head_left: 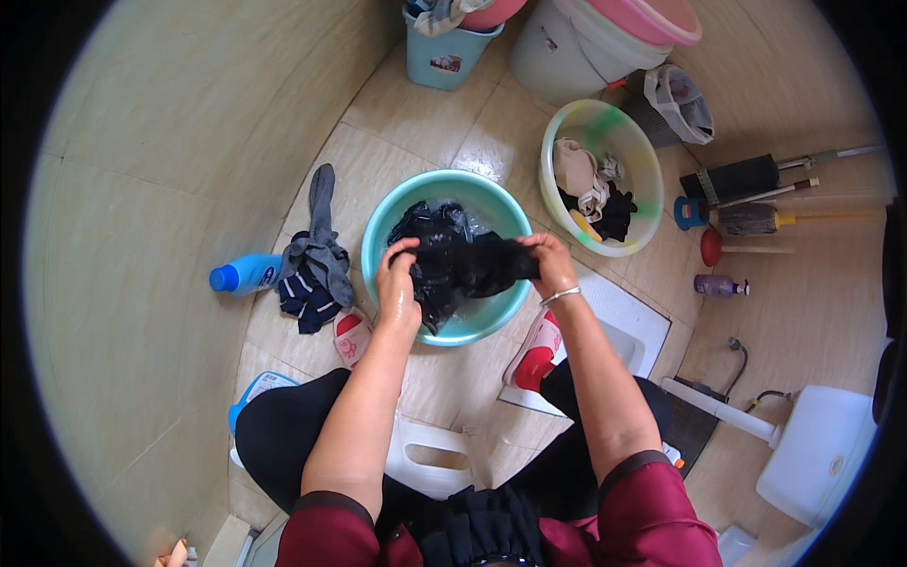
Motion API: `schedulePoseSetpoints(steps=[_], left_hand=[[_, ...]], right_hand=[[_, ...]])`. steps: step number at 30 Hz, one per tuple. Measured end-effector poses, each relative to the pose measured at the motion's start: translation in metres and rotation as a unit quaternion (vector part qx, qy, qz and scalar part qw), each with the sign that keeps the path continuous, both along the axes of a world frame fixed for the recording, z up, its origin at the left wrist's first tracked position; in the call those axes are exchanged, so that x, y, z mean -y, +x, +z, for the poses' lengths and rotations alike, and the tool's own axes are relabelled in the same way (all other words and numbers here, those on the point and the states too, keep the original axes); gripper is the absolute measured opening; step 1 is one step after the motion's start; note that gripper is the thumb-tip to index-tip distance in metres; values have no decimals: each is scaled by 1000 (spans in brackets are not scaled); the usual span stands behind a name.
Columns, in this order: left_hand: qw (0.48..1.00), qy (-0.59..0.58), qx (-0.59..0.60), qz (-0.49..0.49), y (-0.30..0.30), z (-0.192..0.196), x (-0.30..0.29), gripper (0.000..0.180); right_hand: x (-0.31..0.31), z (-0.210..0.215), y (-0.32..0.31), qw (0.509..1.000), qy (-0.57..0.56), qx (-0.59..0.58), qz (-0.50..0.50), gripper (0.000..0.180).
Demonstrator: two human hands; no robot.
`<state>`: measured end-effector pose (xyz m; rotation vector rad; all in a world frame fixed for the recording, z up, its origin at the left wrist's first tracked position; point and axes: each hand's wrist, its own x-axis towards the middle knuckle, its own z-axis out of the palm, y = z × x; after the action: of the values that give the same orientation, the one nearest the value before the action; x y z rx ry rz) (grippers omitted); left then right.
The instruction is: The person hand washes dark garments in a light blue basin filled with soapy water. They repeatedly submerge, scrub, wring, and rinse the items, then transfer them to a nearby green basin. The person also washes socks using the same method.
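Between my two hands a wet black cloth garment [482, 267] is stretched sideways over a turquoise basin [376, 231]. My left hand [399, 283] grips its left end, fingers curled over the fabric. The right end is pinched in my right hand [551, 266], which has a silvery bangle at the wrist. Beneath it, more dark wet clothes [439, 222] lie in water inside the basin. What kind of garment I hold cannot be made out.
Left of the basin lie grey and navy clothes [316, 269] and a blue bottle [248, 275]. A pale green tub [644, 156] with laundry stands at the far right. Buckets [557, 57] line the back. A squat toilet [628, 326] is at right, a white stool [425, 458] below me.
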<state>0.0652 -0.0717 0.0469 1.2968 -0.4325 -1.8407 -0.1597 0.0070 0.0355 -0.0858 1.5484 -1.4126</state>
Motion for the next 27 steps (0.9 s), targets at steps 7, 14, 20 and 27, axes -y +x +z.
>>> schedulePoseSetpoints(steps=[7,14,20,27], left_hand=[[829,-307,428,-188,-25,-89,-11,35],[565,-458,500,-470,-40,-139,-5,73],[602,-395,471,-510,-35,-187,-4,76],[732,-279,358,-508,-29,-208,-3,52]], right_hand=[[3,-88,23,817,21,-556,153,25],[15,-136,50,707,40,-627,326,54],[13,-174,56,667,129,-602,419,47],[24,-170,39,607,123,-602,504,38]])
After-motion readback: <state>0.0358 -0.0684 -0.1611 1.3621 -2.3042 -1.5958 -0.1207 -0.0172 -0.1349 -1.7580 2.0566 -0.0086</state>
